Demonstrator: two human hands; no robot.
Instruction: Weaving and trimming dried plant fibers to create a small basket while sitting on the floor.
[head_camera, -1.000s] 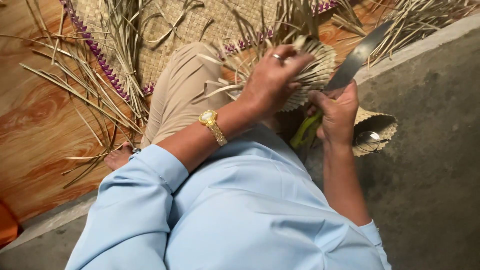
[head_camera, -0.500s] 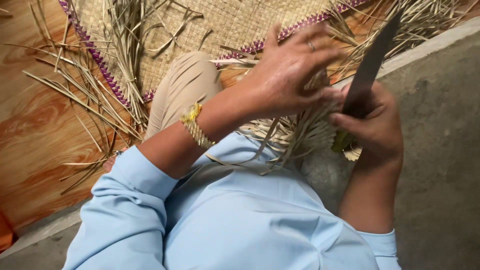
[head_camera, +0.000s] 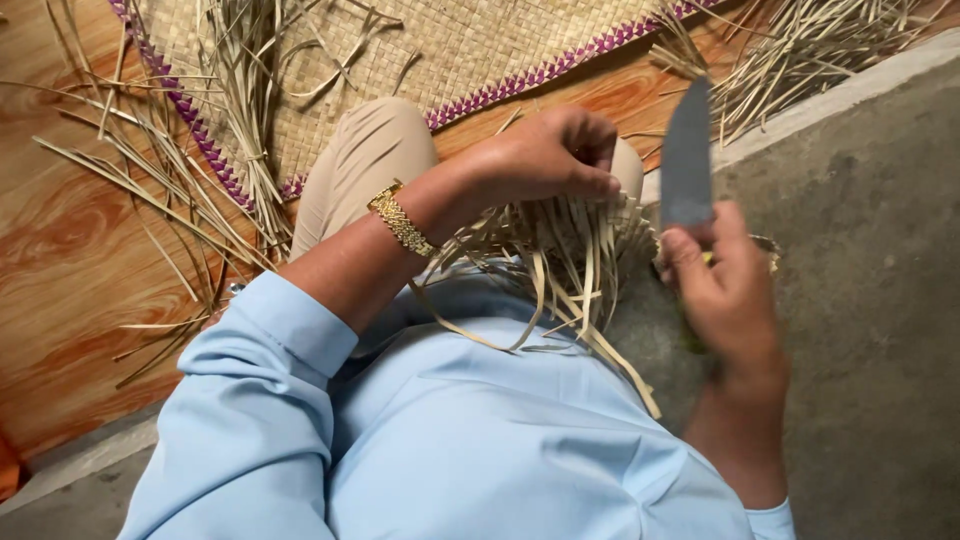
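The left hand (head_camera: 550, 155) clamps the half-woven pale straw piece (head_camera: 560, 250) with loose dangling strips over the lap, while the right hand (head_camera: 725, 290), just beside it, grips a grey-bladed knife (head_camera: 687, 160) pointing upward.

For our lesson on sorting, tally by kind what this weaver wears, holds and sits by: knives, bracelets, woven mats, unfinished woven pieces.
Knife: 1
Gold bracelet: 1
Purple-edged woven mat: 1
Unfinished woven piece: 1
Total: 4

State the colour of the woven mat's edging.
Purple, along the mat's edging; the head view shows it.
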